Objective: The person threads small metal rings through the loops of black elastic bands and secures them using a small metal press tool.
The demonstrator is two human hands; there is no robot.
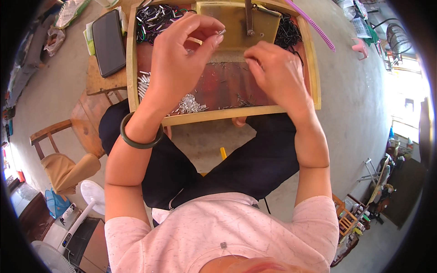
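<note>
Within the pinching left hand (182,59), a small silver piece (221,32), apart from the curled right hand (278,68) of unclear contents.

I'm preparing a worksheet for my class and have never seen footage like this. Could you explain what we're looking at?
There is no machine arm here: a person works with bare hands. One wide fisheye camera on the person's head looks down, so straight edges bend near the rim.

The wood-edged tray holds a pile of small silver pieces, scattered thin dark pieces, tangled dark cords in the far left corner, and a metal lever on a yellowish plate.

The left hand pinches a tiny silver piece at its fingertips. The right hand is curled near the plate; whether it holds anything is unclear.
</note>
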